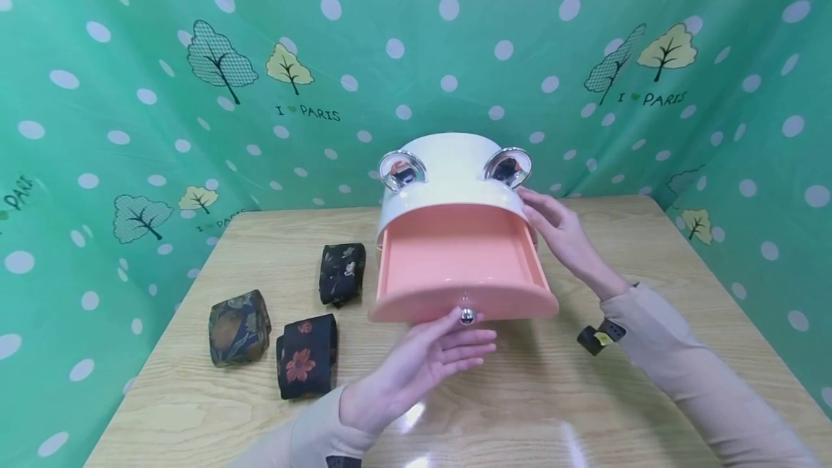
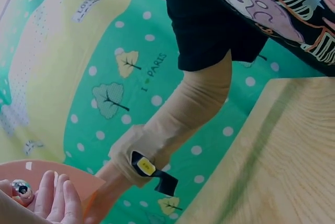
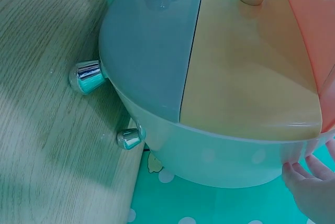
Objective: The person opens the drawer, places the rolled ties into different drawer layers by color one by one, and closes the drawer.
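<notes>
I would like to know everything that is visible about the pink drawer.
The pink drawer looks like smooth, glossy plastic, with a curved front panel and a round silvery knob. It is pulled open at the top of the white cabinet, above a closed beige drawer. No object shows in its visible interior. The left hand pinches its knob.

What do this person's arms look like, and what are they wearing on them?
The left sleeve and right sleeve are long and beige. A black short sleeve overlaps the right one. A black strap with a yellow label sits over the right cuff; a dark band shows on the left. The left grip and right grip are ungloved.
</notes>
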Demonstrator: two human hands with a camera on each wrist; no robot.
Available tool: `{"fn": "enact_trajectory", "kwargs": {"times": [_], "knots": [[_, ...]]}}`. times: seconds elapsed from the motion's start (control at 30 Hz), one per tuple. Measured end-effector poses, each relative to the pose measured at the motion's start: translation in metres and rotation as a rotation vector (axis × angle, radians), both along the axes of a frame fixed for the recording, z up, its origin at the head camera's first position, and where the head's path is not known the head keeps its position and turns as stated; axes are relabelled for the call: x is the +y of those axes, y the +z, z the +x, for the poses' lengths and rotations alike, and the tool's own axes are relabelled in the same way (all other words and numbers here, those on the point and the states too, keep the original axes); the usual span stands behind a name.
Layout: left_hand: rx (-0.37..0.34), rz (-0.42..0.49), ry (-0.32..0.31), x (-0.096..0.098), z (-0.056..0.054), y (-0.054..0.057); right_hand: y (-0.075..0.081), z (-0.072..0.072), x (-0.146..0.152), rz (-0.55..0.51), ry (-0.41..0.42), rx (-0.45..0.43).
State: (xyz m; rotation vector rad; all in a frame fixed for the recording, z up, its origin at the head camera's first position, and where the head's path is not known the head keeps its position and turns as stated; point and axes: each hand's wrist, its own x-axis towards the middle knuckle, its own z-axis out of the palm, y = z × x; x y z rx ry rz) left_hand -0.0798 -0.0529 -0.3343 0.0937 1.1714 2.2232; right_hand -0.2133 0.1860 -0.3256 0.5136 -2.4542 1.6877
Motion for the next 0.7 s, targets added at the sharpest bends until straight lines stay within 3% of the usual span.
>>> {"fn": "enact_trajectory", "kwargs": {"times": [0.7], "knots": [[-0.015, -0.007, 0.002, -0.0031, 0.0072, -0.0055, 0.0001, 0.0007, -0.0002, -0.001, -0.008, -0.017]]}}
